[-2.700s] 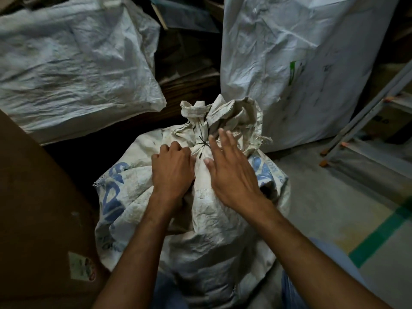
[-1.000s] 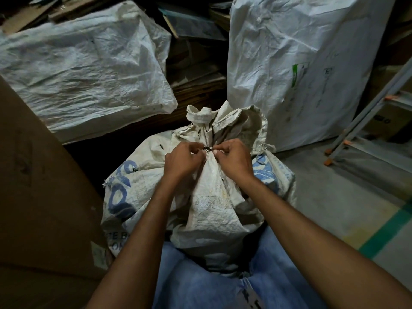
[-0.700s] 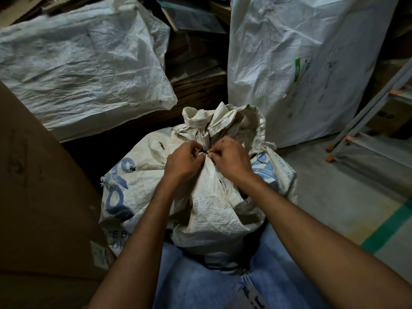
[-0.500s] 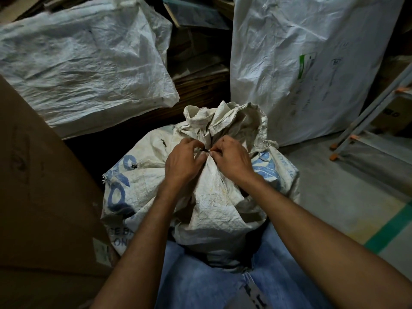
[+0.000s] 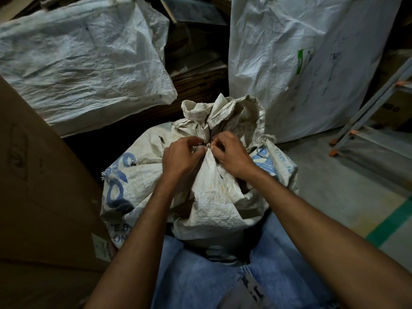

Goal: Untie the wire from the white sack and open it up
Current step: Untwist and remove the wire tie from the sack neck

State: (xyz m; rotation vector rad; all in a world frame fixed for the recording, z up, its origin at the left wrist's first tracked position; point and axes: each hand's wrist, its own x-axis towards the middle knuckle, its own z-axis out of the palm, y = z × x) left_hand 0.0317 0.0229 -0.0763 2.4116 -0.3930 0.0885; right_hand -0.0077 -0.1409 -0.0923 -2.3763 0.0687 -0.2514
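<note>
the white sack (image 5: 214, 197) stands between the person's knees, its neck bunched and not yet open. the left hand (image 5: 178, 159) and right hand (image 5: 231, 157) both pinch the small wire (image 5: 207, 145) at the neck, fingers closed on it. i judge the untwisting step is in hand; next the ends must be turned loose and pulled off.

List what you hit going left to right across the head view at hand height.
Cardboard box → white sack → left hand → wire at the tied neck → right hand → concrete floor → ladder leg.
</note>
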